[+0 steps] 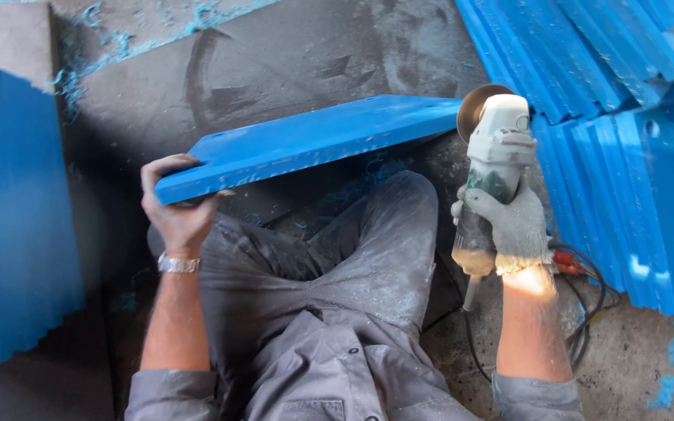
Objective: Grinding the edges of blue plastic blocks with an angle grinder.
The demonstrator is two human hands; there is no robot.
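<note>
My bare left hand (175,209) grips the near left end of a long blue plastic board (313,140), holding it raised above my lap and slanting up to the right. My right hand (512,226), in a grey knit glove, is wrapped around the body of a white and green angle grinder (497,152). The grinder's disc (473,105) sits at the board's far right end, touching or nearly touching it. A metal watch is on my left wrist. My grey trousers lie below the board.
Several blue boards are stacked leaning at the right (633,195) and top right (579,47). Another blue stack stands at the left (9,210). The grinder's black cable (587,312) coils on the dusty concrete floor (290,54), which carries blue shavings.
</note>
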